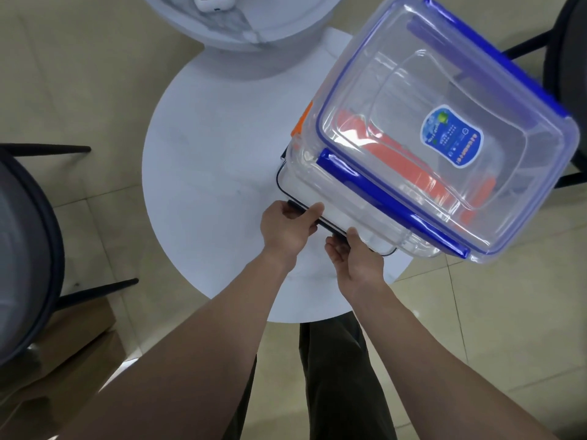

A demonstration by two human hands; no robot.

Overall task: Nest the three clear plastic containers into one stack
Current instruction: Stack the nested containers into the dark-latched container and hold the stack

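Three clear plastic containers stand piled on the right side of a round white table (203,160). The top one, the blue-latched container (413,100), carries a blue label and tilts toward me. Beneath it an orange-latched container (413,173) shows through the clear plastic. At the bottom is a dark-rimmed container (305,192). My left hand (290,227) grips the dark latch on its near side. My right hand (355,255) holds the same near edge a little further right, thumb on top.
A second white round table (244,30) with a small white device (214,2) stands behind. Dark chairs sit at the left (25,249) and at the far right (568,74). Cardboard (63,360) lies on the tiled floor at lower left.
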